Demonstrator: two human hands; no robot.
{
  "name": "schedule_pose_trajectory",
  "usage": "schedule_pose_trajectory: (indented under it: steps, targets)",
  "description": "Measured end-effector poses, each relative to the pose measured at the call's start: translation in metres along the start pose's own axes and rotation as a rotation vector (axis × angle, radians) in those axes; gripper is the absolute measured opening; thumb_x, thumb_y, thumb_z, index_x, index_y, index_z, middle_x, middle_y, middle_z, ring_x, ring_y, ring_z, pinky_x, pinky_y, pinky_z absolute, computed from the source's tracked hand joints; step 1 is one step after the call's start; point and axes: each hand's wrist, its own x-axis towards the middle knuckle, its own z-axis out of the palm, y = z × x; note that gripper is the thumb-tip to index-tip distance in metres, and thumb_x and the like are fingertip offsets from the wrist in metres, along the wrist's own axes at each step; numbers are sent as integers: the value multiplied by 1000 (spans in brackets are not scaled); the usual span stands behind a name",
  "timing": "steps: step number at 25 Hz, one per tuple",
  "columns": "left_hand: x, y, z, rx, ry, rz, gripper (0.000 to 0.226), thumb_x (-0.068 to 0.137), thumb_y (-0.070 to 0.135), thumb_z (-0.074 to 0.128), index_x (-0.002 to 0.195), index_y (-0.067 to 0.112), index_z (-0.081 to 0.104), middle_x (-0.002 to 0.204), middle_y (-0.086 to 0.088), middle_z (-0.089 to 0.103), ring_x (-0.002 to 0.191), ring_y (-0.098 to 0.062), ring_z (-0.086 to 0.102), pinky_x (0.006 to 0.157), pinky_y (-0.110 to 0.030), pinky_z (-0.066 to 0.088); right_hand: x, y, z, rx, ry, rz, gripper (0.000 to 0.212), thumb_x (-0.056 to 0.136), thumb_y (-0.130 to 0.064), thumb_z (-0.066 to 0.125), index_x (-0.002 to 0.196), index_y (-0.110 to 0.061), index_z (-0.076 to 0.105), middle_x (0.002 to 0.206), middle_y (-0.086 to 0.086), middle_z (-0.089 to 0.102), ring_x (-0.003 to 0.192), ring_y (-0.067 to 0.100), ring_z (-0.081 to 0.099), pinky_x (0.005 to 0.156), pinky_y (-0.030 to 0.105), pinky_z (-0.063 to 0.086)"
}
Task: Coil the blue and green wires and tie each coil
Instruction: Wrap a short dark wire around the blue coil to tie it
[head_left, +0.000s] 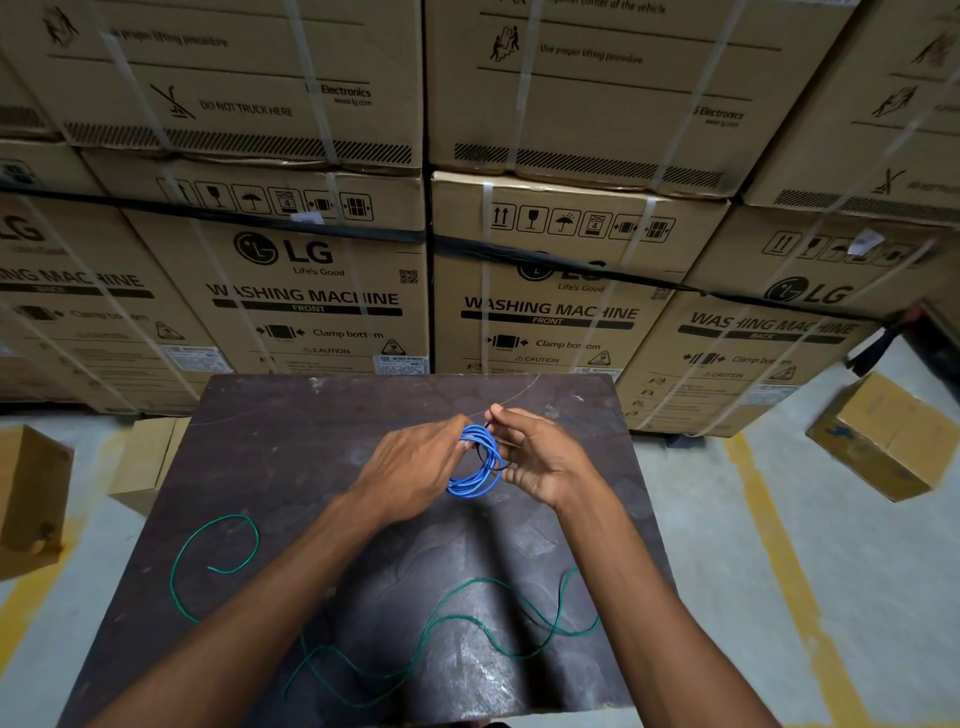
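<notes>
The blue wire (475, 462) is wound into a small coil held above the middle of the dark table (291, 467). My left hand (410, 467) grips the coil's left side. My right hand (535, 457) pinches a thin black tie (491, 460) that loops around the coil's right side. The green wire (452, 618) lies loose and uncoiled across the near part of the table, one end curling at the near left and a loop reaching toward the right edge. My forearms cross over parts of it.
Stacked washing machine cartons (322, 291) form a wall just behind the table. Small cardboard boxes sit on the floor at the left (31, 499), beside the table (148, 457) and at the right (883, 436). Yellow floor lines (779, 561) run on both sides.
</notes>
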Motion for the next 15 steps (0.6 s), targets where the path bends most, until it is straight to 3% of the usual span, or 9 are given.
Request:
schedule_pose_trajectory:
  steps: [3, 7, 10, 15]
  targets:
    - [-1, -3, 3, 6, -16, -7, 17, 107, 35, 36, 109, 23, 48, 100, -2, 68, 90, -34, 63, 69, -42, 44, 2, 0, 2, -36, 29, -163, 16, 94, -13, 70, 79, -15, 68, 61, -5, 64, 58, 9, 56, 60, 25, 44]
    - [-4, -7, 8, 31, -43, -34, 22, 106, 38, 32, 106, 22, 47, 102, -3, 68, 94, -35, 63, 70, -43, 43, 6, -12, 1, -175, 99, -409, 24, 91, -3, 73, 72, -17, 70, 70, 0, 67, 62, 10, 59, 58, 24, 48]
    - [-4, -7, 7, 13, -36, -28, 21, 105, 39, 31, 107, 25, 47, 103, -2, 68, 93, -34, 63, 70, -43, 45, 6, -11, 4, -343, 122, -480, 18, 89, -4, 75, 76, -15, 71, 69, -3, 68, 65, 7, 61, 60, 20, 49]
    - [0, -8, 3, -50, -22, -52, 18, 106, 35, 35, 104, 21, 46, 99, -5, 64, 90, -34, 59, 73, -46, 47, 11, 0, 7, -401, 132, -563, 14, 88, -4, 77, 78, -14, 73, 71, -4, 71, 71, 7, 63, 64, 17, 49]
